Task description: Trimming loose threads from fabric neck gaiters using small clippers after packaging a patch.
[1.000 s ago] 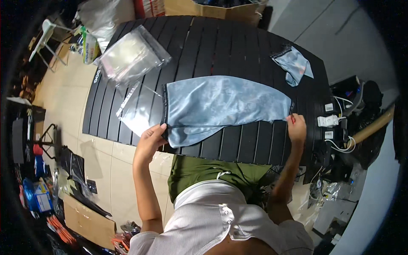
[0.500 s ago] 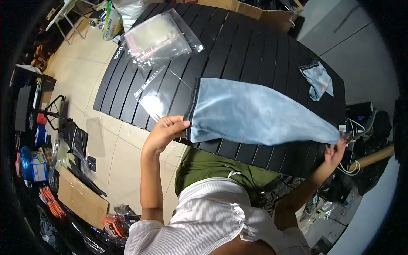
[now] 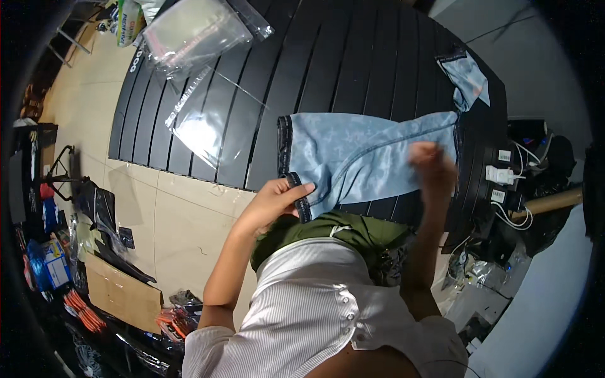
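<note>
A light blue mottled fabric tube (image 3: 365, 142), edged with black bands and crossed by a dark seam, lies across the near part of the black slatted table (image 3: 353, 57). Thumb and fingers of my left hand (image 3: 272, 203) pinch its black edge at the near left corner. Over the right part of the cloth is my right hand (image 3: 435, 171), smeared by motion, so its fingers cannot be made out. Farther off at the right lies a smaller piece of matching blue cloth (image 3: 469, 80), partly folded.
A clear plastic bag (image 3: 203, 129) lies flat on the table's left side, with a stack of clear bags (image 3: 198, 34) beyond it. Power plugs and white cables (image 3: 504, 175) sit off the right edge. Cardboard (image 3: 123, 293) and packaged goods lie on the left.
The stretched cloth has shortened and lies flatter, its seam showing. My right hand has moved left from the far tip to above the cloth. My left hand still pinches the edge.
</note>
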Motion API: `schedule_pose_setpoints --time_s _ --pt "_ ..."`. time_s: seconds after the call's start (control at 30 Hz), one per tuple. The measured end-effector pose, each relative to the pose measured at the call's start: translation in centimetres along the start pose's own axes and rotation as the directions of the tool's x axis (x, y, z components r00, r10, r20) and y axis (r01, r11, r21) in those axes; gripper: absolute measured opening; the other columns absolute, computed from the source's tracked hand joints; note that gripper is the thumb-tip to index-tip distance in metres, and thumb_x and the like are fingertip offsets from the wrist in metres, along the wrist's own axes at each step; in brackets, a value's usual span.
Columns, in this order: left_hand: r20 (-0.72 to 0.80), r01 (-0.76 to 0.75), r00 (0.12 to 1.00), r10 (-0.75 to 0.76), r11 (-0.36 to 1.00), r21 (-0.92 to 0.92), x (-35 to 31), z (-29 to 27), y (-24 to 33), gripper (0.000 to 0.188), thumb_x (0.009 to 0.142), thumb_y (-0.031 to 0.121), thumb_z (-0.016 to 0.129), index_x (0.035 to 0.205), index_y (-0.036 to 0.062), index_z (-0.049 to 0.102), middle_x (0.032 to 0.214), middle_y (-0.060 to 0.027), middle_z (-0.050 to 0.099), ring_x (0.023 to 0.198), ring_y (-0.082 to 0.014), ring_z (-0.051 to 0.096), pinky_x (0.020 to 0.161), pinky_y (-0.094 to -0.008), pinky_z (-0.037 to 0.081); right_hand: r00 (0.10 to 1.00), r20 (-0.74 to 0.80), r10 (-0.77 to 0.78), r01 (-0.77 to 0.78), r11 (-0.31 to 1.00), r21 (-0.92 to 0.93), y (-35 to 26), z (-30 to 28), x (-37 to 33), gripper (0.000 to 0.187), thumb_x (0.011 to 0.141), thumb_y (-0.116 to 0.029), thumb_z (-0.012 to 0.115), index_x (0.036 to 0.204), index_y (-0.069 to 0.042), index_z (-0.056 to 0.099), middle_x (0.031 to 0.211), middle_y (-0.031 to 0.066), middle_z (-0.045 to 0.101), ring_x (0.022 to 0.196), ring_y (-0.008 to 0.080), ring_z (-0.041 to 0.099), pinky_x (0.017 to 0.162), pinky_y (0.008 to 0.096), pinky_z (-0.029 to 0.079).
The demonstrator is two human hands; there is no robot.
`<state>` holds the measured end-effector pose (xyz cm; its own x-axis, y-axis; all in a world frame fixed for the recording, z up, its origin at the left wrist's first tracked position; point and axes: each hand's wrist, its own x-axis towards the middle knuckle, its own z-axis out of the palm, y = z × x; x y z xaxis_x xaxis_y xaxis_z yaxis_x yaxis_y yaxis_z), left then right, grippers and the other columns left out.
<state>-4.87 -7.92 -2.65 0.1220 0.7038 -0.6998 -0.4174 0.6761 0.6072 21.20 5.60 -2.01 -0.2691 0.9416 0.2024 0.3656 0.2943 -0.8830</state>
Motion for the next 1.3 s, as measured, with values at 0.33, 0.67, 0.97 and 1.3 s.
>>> schedule_pose_setpoints --time_s 0.33,0.67,0.97,1.3 --pt "0.042 0.046 0.998 -0.041 0.990 -0.130 0.3 -0.7 -1.2 0.018 0.081 0.018 0.061 0.066 0.0086 0.059 0.050 0.0092 0.045 0.036 0.0014 0.036 0.032 -0.0171 0.022 0.921 0.361 0.144 -0.191 0.977 0.099 -5.0 8.0 -4.2 0.017 0.073 0.001 0.066 0.090 0.001 0.063 0.064 -0.0032 0.055 0.053 0.0001 0.040 0.048 0.0159 0.032" --pt "0.083 0.065 0.995 -0.053 0.987 -0.146 0.3 -0.7 -1.4 0.017 0.080 0.015 0.062 0.065 0.0095 0.056 0.060 0.0056 0.052 0.054 -0.0014 0.045 0.049 -0.0169 0.035 0.960 0.258 -0.111 0.116 0.993 -0.003 -4.4 8.8 -4.0 0.016 0.071 0.007 0.060 0.085 0.001 0.059 0.065 0.0047 0.056 0.054 0.0043 0.048 0.048 0.0185 0.037" --pt "0.014 -0.039 0.999 0.042 0.987 -0.155 -0.4 -0.5 -0.5 0.024 0.081 0.021 0.063 0.061 0.0120 0.053 0.055 0.0078 0.045 0.049 -0.0005 0.039 0.044 -0.0171 0.028 0.992 0.025 -0.120 0.106 0.940 0.323 -5.5 8.6 -5.5 0.004 0.086 -0.005 0.048 0.084 -0.002 0.046 0.064 -0.0004 0.044 0.050 0.0038 0.036 0.044 0.0183 0.031" --pt "0.177 -0.201 0.944 0.280 0.909 -0.366 2.9 -3.2 2.2 0.021 0.087 0.023 0.054 0.100 0.0066 0.054 0.090 0.0019 0.058 0.082 -0.0060 0.055 0.072 -0.0221 0.045 0.742 0.584 -0.330 0.339 0.936 0.098 -6.5 15.1 -9.8 0.032 0.068 -0.012 0.067 0.093 -0.005 0.049 0.075 0.0075 0.052 0.057 0.0251 0.056 0.050 0.0336 0.044"
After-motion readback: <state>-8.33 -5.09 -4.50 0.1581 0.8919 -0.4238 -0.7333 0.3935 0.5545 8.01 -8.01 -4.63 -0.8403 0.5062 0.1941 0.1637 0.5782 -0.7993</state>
